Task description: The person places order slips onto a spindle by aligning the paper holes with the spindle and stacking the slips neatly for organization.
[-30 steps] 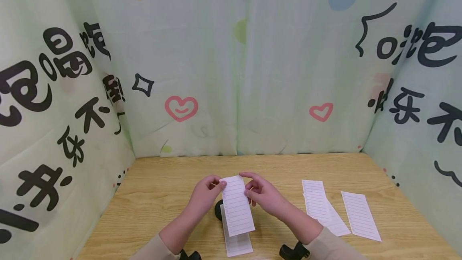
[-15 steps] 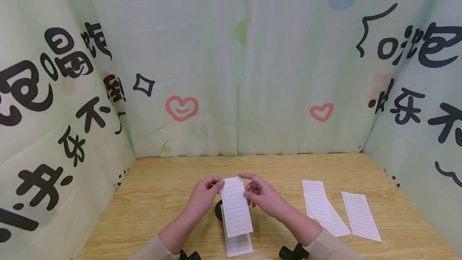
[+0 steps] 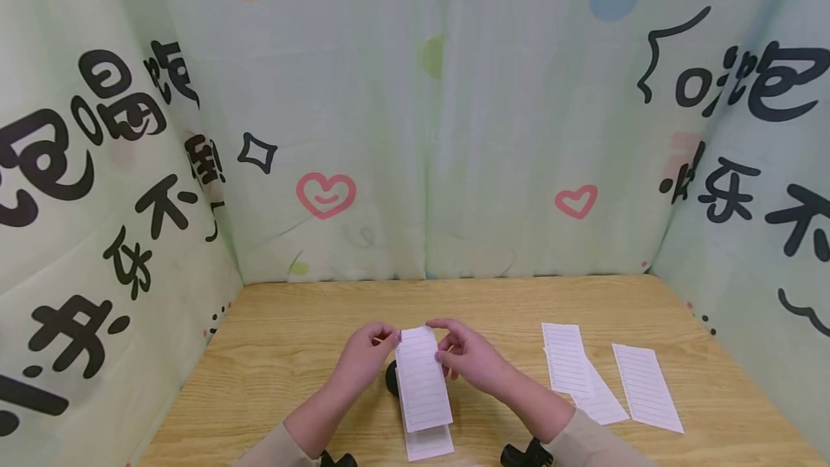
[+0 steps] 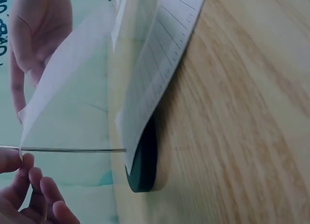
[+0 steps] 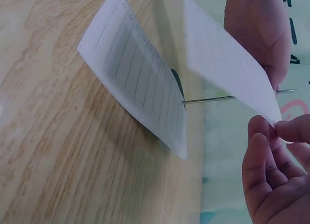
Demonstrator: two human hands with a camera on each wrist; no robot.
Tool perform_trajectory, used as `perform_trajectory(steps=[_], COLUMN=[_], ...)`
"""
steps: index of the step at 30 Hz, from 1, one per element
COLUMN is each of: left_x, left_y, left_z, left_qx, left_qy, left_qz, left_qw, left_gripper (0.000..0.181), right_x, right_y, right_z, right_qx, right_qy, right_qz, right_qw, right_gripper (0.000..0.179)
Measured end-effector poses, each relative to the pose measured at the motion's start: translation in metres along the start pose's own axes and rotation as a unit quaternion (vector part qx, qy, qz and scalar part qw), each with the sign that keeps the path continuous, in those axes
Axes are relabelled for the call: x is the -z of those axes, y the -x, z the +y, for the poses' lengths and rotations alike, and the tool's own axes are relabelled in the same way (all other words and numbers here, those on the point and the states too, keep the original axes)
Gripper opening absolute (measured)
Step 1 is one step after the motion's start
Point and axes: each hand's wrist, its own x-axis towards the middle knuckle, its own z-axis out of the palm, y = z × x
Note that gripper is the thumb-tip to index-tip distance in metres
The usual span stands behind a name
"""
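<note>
Our left hand (image 3: 364, 353) and right hand (image 3: 475, 356) pinch the upper slip (image 3: 423, 384) on the spike (image 4: 72, 150); lower slip (image 3: 429, 447) seems done, three slips (image 3: 648, 389) remain, lower right.

Lined paper slip (image 3: 423, 384) pinched in left hand (image 3: 368, 355) and right hand (image 3: 475, 357) now lower, nearer tabletop; its bottom edge shifted slightly left, covering more of lined slip beneath (image 3: 430, 444). Both hands sunk slightly with it.
</note>
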Motion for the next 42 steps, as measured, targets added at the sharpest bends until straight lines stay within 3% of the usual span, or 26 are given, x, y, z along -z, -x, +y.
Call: perform_trajectory(steps=[11,20,28,42], left_x=[-0.006,-0.011,-0.014,-0.015], left_y=[-0.005,-0.006,-0.008,-0.011], left_z=[-0.018,-0.024,-0.03,-0.034], left_qx=[0.009,0.021,0.005,0.003], left_qy=[-0.077,-0.083,-0.114,-0.171], left_qz=[-0.034,-0.059,-0.066,-0.07], left_qw=[0.9964,0.9946,0.9913,0.9828], left_gripper=[0.008,0.009,0.009,0.013], right_x=[-0.008,-0.01,-0.015,-0.022], right_y=[-0.002,-0.001,0.0,-0.005], right_z=[0.01,0.019,0.027,0.038], right_qx=[-0.05,-0.092,-0.101,-0.082], right_qy=[0.052,0.032,0.022,0.115], right_qz=[-0.034,-0.06,-0.08,-0.069], right_qw=[0.9968,0.9934,0.9915,0.9876], right_gripper=[0.051,0.05,0.052,0.052])
